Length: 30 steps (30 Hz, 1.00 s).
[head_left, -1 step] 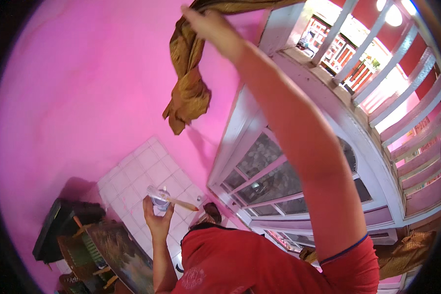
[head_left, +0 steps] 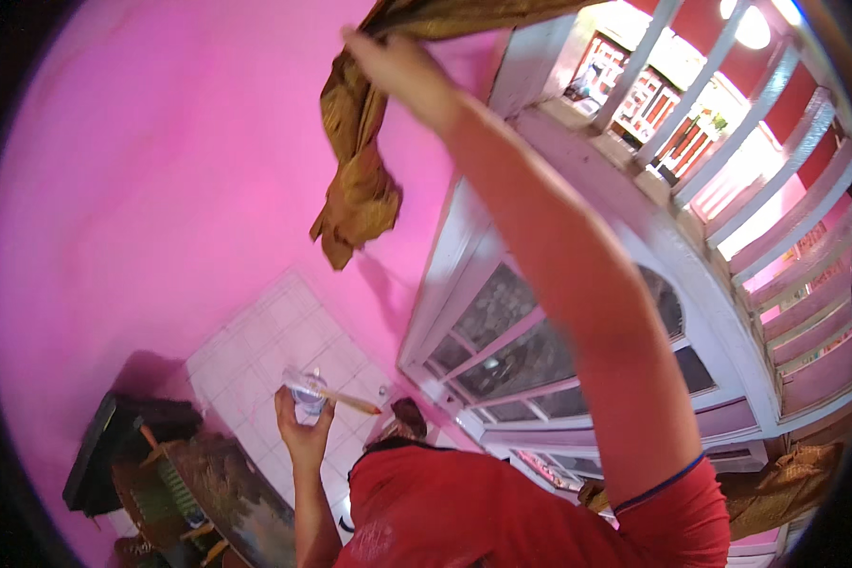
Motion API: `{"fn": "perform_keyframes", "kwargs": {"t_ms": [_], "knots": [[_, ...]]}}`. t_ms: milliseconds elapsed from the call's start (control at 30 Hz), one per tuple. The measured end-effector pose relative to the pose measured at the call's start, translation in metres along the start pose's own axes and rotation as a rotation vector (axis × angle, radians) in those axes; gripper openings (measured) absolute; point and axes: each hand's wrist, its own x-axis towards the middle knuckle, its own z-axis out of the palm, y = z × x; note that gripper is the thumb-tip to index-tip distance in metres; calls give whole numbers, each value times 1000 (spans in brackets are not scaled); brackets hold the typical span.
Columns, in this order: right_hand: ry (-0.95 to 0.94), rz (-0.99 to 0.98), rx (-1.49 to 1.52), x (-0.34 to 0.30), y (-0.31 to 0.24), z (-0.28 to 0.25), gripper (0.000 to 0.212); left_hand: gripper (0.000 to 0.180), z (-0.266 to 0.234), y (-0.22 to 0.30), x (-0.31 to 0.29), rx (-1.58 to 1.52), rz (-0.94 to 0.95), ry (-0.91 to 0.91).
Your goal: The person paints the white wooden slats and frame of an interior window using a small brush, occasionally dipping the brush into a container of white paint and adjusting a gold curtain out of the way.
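While the shiny brown cloth [head_left: 355,204] hangs by the pink wall [head_left: 161,189], above the top corner of the white tiles [head_left: 246,369], the right hand [head_left: 398,71] is up high against it. The right arm [head_left: 559,218] is stretched up and bent only a little, with the fingers pointing left; I cannot tell if they grip the cloth. The cloth is full of folds, and its low end is bunched like a big knot. The left hand [head_left: 303,431] is lower and points up, with thumb and fingers around a clear, round cup [head_left: 310,390] in front of the tiles. A thin, wood-coloured stick [head_left: 353,400] with a red tip lies over the cup or in it; I cannot tell which. Near the tiles' right corner is a window [head_left: 502,303] with a white frame.
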Motion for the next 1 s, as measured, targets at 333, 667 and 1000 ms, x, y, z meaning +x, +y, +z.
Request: {"fn": "perform_keyframes", "kwargs": {"t_ms": [333, 667, 1000], "knots": [[51, 24, 70, -74, -16, -4, 61, 51, 22, 11, 6, -100, 44, -41], [-12, 19, 179, -104, -19, -6, 61, 58, 16, 21, 21, -81, 159, -31], [1, -20, 199, -124, 9, 13, 55, 54, 7, 36, 29, -106, 219, -26]]}}
